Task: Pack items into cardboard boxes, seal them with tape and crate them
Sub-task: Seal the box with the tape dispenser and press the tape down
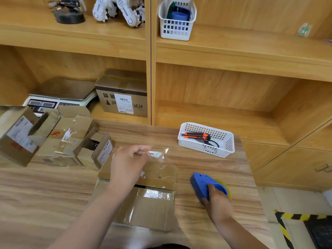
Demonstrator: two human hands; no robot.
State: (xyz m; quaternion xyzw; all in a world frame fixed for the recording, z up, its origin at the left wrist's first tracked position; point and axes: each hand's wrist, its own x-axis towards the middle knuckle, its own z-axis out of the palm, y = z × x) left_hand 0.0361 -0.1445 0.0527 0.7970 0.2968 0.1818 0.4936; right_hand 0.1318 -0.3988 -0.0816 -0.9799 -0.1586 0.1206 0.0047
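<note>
Cardboard box [152, 207] at near-middle of desk [206, 162], long axis near-to-far; far flap laid back flat, dark gap showing between flaps. Left hand [128, 162] over that flap, fingers curled, pinching clear plastic packet [159, 155]. Blue tape dispenser [202, 182] toward right edge, lying flat, nose pointing far-left; right hand [218, 203] grips its near end. White basket [228, 146] near far-right corner holds orange utility knife [195, 136], scissors [212, 141]. Opened boxes [59, 139] piled at left edge
</note>
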